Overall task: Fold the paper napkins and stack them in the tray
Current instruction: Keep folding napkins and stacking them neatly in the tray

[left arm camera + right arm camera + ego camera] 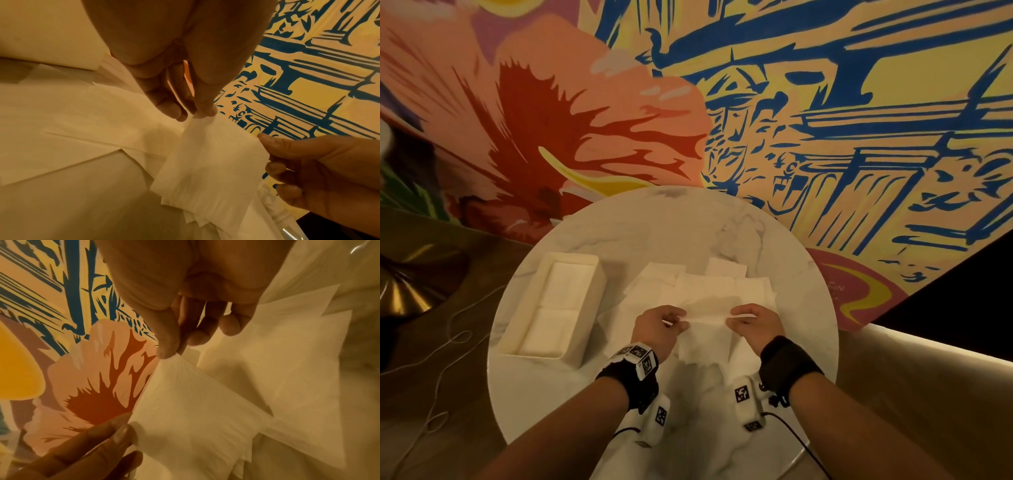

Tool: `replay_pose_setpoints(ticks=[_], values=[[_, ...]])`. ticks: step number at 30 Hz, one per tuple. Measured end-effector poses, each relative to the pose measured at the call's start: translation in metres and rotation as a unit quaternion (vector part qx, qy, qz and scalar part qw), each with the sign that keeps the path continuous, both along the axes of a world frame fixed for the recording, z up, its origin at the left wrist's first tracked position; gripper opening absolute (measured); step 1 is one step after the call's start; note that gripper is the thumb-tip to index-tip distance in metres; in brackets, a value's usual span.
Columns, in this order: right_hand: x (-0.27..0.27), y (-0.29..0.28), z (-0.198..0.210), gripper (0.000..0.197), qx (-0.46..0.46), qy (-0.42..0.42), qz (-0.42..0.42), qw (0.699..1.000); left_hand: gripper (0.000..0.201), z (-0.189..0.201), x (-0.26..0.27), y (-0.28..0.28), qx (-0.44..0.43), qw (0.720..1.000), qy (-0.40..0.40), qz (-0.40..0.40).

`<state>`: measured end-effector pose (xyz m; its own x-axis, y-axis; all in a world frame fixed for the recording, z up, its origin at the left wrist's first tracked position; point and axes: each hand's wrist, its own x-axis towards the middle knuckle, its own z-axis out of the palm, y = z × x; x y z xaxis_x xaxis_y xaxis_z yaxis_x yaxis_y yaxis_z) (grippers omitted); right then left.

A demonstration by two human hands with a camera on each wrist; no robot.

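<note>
At centre frame the left hand (659,327) and right hand (753,325) each pinch a top corner of one napkin (707,317), lifting it off the loose pile (709,284) on the bench (688,219), likely to square a fold. The tray (541,301), left of centre, already holds folded ones.

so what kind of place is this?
Probably a cafe or restaurant: a round marble table, a bold painted mural on the wall behind it, and loose paper napkins beside a tray.
</note>
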<state>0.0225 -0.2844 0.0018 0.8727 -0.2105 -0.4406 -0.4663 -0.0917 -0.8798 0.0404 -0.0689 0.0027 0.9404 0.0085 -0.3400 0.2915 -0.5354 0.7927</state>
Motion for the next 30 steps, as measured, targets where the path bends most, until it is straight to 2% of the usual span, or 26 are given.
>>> replay_pose_setpoints(ticks=[5, 13, 16, 19, 22, 24, 26, 28, 30], values=[[0.002, 0.005, -0.001, 0.024, -0.021, 0.015, -0.015, 1.000, 0.013, 0.003, 0.003, 0.009, -0.026, 1.000, -0.011, 0.014], [0.006, 0.003, -0.003, 0.009, -0.075, 0.002, -0.012, 0.997, 0.011, 0.011, 0.010, 0.023, -0.011, 0.999, -0.039, 0.019], [0.009, -0.002, -0.003, 0.005, -0.165, 0.019, 0.020, 0.986, 0.009, 0.020, 0.012, 0.030, 0.008, 0.999, -0.052, 0.005], [0.012, 0.000, 0.003, 0.026, -0.255, 0.017, 0.060, 0.965, 0.009, 0.028, 0.014, 0.034, 0.026, 0.997, -0.076, 0.002], [0.016, 0.014, 0.015, 0.029, -0.281, -0.060, 0.067, 0.955, 0.013, 0.035, 0.017, 0.038, 0.020, 0.994, -0.103, 0.014], [0.019, 0.028, 0.025, 0.030, -0.259, -0.119, 0.107, 0.952, 0.012, 0.041, 0.018, 0.041, 0.030, 0.992, -0.123, 0.009], [0.022, 0.043, 0.036, 0.032, -0.261, -0.163, 0.164, 0.937, 0.012, 0.048, 0.019, 0.044, 0.027, 0.989, -0.148, 0.003], [0.026, 0.055, 0.045, 0.023, -0.269, -0.195, 0.187, 0.925, 0.013, 0.054, 0.018, 0.046, -0.002, 0.987, -0.162, -0.001], [0.030, 0.065, 0.052, 0.009, -0.266, -0.192, 0.183, 0.927, 0.014, 0.059, 0.017, 0.050, -0.016, 0.986, -0.165, -0.005]])
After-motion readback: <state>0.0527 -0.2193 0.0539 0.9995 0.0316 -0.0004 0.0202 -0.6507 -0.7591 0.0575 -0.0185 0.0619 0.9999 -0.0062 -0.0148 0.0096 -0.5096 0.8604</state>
